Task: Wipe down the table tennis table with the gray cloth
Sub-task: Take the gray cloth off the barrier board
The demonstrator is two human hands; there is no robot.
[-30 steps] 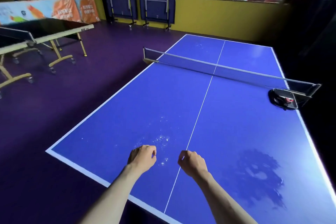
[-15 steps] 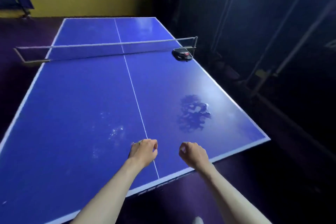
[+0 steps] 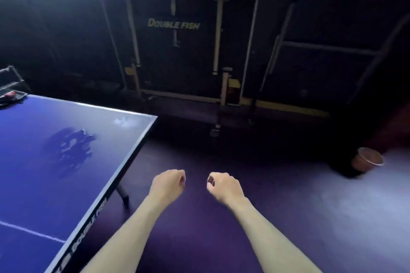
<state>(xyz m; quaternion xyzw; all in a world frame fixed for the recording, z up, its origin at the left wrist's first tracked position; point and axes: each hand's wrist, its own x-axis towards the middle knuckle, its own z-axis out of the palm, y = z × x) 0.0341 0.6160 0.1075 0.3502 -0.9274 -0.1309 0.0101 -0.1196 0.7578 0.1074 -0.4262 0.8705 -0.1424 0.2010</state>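
The blue table tennis table fills the left side, its corner pointing toward the middle of the view. A dark wet patch lies on its surface near that corner. No gray cloth is in view. My left hand and my right hand are held out side by side over the purple floor, to the right of the table's end edge. Both have their fingers curled in and hold nothing.
A red and black paddle lies by the net post at the far left. Folded dark tables on wheeled frames stand along the back. A brown round container sits on the floor at right.
The view has swung to the right, off the table top toward the floor and the folded tables. My hands, which were over the table's end, are now over the floor beside it.
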